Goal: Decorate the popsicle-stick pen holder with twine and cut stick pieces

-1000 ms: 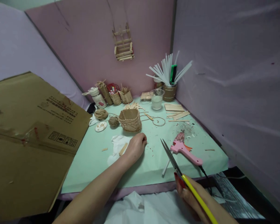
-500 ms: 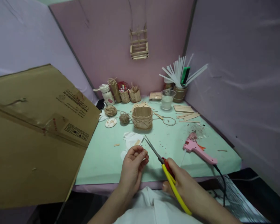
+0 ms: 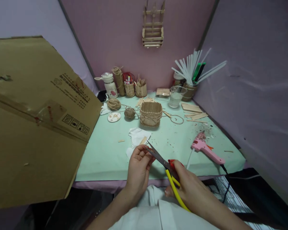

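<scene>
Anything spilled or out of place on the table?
Yes, mess at the right: grey crumbs litter the cloth around the nozzle of the pink glue gun, which lies flat. A crumpled white tissue sits just beyond the left hand. Nothing looks tipped over.

pink and lilac walls (image 3: 105,41), green-covered table (image 3: 103,153)

Bare green tabletop (image 3: 103,159) lies open to the left of the left hand's (image 3: 140,163) fingers, broken only by a small flat wood scrap. Just beyond the fingertips, a crumpled white cloth (image 3: 136,135) and the square tan woven-look basket (image 3: 150,115) block the way forward. To their right, past the slender grey scissor blades (image 3: 158,157), a crumb-flecked gap runs to the pink plastic glue gun (image 3: 207,151); a large brown cardboard sheet (image 3: 38,127) walls off the far left.
</scene>
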`<action>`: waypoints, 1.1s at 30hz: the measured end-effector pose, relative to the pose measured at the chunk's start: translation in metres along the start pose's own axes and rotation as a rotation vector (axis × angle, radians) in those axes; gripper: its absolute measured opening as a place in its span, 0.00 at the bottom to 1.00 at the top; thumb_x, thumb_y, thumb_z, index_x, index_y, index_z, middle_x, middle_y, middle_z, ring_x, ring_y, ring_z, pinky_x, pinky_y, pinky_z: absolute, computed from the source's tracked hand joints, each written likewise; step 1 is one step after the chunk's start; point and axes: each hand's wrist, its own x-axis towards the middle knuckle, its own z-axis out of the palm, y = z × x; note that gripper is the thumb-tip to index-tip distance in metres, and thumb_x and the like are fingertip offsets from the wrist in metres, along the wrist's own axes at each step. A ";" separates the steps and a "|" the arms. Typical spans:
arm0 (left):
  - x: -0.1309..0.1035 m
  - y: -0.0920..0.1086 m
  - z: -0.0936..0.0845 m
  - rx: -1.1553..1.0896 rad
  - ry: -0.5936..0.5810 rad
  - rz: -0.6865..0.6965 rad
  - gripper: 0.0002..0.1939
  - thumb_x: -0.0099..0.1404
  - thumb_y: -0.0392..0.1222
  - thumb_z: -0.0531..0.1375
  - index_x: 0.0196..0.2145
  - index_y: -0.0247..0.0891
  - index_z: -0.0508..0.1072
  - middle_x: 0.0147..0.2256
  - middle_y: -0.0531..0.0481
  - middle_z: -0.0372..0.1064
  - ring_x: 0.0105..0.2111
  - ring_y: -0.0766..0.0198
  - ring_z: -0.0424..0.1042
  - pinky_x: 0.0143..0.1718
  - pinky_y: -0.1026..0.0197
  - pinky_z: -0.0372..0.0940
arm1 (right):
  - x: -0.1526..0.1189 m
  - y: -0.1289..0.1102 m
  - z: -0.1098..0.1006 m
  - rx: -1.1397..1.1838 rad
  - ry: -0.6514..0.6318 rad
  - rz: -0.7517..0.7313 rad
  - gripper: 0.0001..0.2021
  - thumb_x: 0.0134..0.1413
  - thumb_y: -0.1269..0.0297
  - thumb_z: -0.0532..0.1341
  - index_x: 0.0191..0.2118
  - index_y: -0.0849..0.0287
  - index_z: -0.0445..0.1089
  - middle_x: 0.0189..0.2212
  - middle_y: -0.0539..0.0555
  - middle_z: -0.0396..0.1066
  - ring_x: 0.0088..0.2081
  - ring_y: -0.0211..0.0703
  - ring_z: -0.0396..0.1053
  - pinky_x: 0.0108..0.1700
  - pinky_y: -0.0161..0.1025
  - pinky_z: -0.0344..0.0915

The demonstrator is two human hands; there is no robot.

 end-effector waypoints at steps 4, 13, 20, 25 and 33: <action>-0.002 -0.001 0.001 0.003 -0.015 0.020 0.07 0.55 0.33 0.63 0.32 0.37 0.68 0.31 0.54 0.67 0.32 0.72 0.66 0.36 0.68 0.63 | -0.001 0.002 0.002 -0.005 0.007 -0.009 0.20 0.40 0.64 0.63 0.39 0.53 0.54 0.30 0.47 0.64 0.30 0.41 0.63 0.30 0.34 0.52; -0.005 -0.007 0.001 0.024 -0.042 0.018 0.05 0.55 0.35 0.63 0.31 0.36 0.70 0.31 0.52 0.67 0.32 0.71 0.66 0.39 0.66 0.63 | -0.003 0.001 0.004 -0.010 0.011 0.012 0.19 0.42 0.60 0.63 0.39 0.54 0.54 0.30 0.49 0.65 0.30 0.43 0.64 0.30 0.34 0.51; -0.005 -0.011 0.000 0.011 -0.044 -0.039 0.05 0.55 0.35 0.63 0.31 0.34 0.72 0.31 0.50 0.69 0.33 0.69 0.67 0.40 0.64 0.63 | -0.002 0.001 0.005 -0.064 -0.015 0.036 0.18 0.44 0.58 0.62 0.38 0.55 0.54 0.30 0.51 0.68 0.28 0.43 0.65 0.28 0.34 0.50; -0.004 -0.012 -0.002 0.006 -0.023 -0.111 0.07 0.52 0.34 0.65 0.30 0.34 0.72 0.31 0.50 0.69 0.31 0.70 0.68 0.36 0.66 0.63 | -0.001 0.011 0.009 -0.081 -0.012 0.039 0.13 0.48 0.57 0.59 0.34 0.55 0.55 0.27 0.51 0.69 0.26 0.43 0.65 0.27 0.34 0.50; -0.007 -0.017 0.003 0.017 -0.053 -0.230 0.08 0.50 0.36 0.67 0.27 0.33 0.71 0.26 0.52 0.68 0.27 0.72 0.68 0.32 0.69 0.64 | -0.011 0.023 0.004 0.030 -0.053 0.018 0.06 0.52 0.60 0.54 0.34 0.55 0.57 0.25 0.50 0.68 0.27 0.43 0.65 0.30 0.36 0.56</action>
